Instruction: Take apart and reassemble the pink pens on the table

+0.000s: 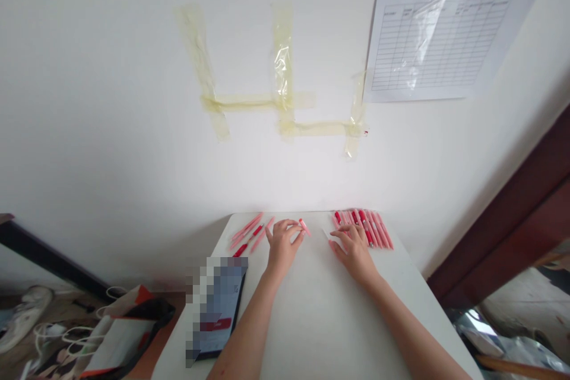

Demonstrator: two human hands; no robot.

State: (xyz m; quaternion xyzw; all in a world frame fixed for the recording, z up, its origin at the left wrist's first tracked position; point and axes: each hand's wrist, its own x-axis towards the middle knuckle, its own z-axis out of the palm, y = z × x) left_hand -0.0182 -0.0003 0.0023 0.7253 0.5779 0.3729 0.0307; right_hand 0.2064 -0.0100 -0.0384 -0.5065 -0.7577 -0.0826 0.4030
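Two bare forearms reach across a white table toward two groups of pink-and-red pens. The left hand, fingers curled inward, pinches a small pink pen piece at its fingertips, in the gap between the groups; such a light, tip-only grip appears well suited to a part this small and leaves it clear of its neighbours. The right hand lies with fingers spread at the near end of a neat side-by-side row of pens, though whether it grips any of them cannot be told from this view. A small pale sliver sits just off its fingertips. To the left, a looser cluster of pens lies angled near the table's far edge, and a phone with a pixelated screen rests beside the left forearm. Yellowed tape strips and a gridded paper form under clear plastic mark the wall beyond.
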